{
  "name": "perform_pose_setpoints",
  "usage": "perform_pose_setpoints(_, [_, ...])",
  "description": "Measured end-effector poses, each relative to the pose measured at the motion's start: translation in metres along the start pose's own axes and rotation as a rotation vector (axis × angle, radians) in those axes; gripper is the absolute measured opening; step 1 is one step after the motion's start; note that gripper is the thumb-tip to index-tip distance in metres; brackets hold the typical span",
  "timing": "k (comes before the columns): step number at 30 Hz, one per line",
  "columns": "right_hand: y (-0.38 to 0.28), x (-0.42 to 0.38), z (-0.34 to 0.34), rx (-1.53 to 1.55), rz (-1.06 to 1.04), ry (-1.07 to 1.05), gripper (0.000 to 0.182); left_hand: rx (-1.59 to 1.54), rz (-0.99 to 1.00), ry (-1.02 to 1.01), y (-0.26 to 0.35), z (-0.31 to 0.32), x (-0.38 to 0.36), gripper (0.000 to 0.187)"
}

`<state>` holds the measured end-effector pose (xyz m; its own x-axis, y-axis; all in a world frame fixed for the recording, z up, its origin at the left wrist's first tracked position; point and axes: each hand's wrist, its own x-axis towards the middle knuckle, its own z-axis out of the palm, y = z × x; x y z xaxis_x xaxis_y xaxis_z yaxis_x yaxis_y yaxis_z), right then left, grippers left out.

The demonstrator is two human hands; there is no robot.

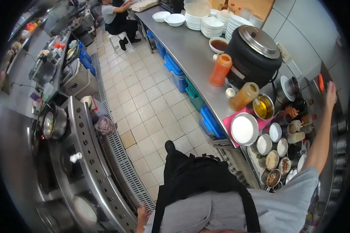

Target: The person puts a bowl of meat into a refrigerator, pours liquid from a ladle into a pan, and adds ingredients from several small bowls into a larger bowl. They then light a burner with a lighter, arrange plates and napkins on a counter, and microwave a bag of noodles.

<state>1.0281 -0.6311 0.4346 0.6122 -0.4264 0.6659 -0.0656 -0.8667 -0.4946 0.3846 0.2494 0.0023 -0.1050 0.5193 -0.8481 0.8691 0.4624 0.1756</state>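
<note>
My right arm reaches out over the condiment containers at the right. My right hand [331, 94] is raised beside an orange-red object [321, 83] near the wall; its fingers are too small and blurred to tell whether it grips anything. Low in the view, my left hand [143, 213] hangs beside the stove front, its fingers bent and partly hidden. Below my right arm stand metal bowls of white powder [264, 144], a large bowl of white contents [244, 129] and a pot of yellow oil [263, 107].
A steel counter [163, 31] holds stacked white plates [212, 27], squeeze bottles [221, 70] and a black soup warmer [253, 56]. The stove [91, 155] runs along the left. Another person [118, 19] sits at the far end. Blue bins [212, 122] stand beneath the counter.
</note>
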Motion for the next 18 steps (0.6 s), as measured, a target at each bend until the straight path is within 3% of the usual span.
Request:
perform_pose_setpoints(2, [-0.094, -0.044, -0.017, 0.31, 0.101, 0.193, 0.053, -0.026, 0.096, -0.022, 0.039, -0.03, 0.04, 0.044])
perform_pose_setpoints(3, [-0.136, -0.07, -0.012, 0.289, 0.112, 0.2, 0.053, -0.002, 0.099, -0.025, 0.075, -0.042, 0.053, 0.044])
perform_pose_setpoints(5, [-0.209, -0.112, 0.003, 0.667, 0.116, 0.117, 0.046, 0.269, 0.446, 0.002, 0.163, -0.05, 0.057, 0.045])
perform_pose_setpoints(7, [-0.24, -0.15, 0.026, 0.529, 0.118, -0.094, 0.04, 0.374, 0.604, 0.048, 0.217, -0.061, 0.17, 0.044])
perform_pose_setpoints(8, [-0.256, -0.176, 0.041, 0.44, 0.047, -0.238, 0.038, 0.509, 0.768, 0.227, 0.265, -0.057, 0.174, 0.052])
perform_pose_setpoints(9, [-0.276, -0.206, 0.057, 0.355, -0.024, -0.379, 0.036, 0.573, 0.795, 0.203, 0.331, -0.052, 0.141, 0.04])
perform_pose_setpoints(10, [-0.304, -0.235, 0.073, 0.273, -0.12, -0.474, 0.034, 0.644, 1.022, 0.195, 0.395, -0.047, 0.094, 0.037])
perform_pose_setpoints(11, [-0.33, -0.262, 0.089, 0.184, -0.215, -0.566, 0.032, 0.656, 1.219, 0.234, 0.439, -0.041, 0.108, 0.035])
perform_pose_setpoints(12, [-0.339, -0.286, 0.107, 0.201, -0.26, -0.619, 0.03, 0.576, 1.138, 0.245, 0.487, -0.027, 0.083, 0.024])
perform_pose_setpoints(13, [-0.345, -0.311, 0.125, 0.216, -0.303, -0.674, 0.029, 0.301, 1.273, 0.192, 0.528, -0.01, 0.042, 0.012])
perform_pose_setpoints(15, [-0.366, -0.351, 0.153, 0.261, -0.075, -0.71, 0.025, 0.241, 1.405, 0.101, 0.603, 0.018, 0.012, 0.006])
perform_pose_setpoints(17, [-0.366, -0.383, 0.178, 0.318, 0.008, -0.734, 0.023, 0.338, 1.342, -0.119, 0.669, 0.048, -0.018, 0.016])
perform_pose_setpoints(18, [-0.373, -0.391, 0.186, 0.304, 0.025, -0.729, 0.023, 0.383, 1.426, -0.096, 0.695, 0.069, -0.029, 0.022])
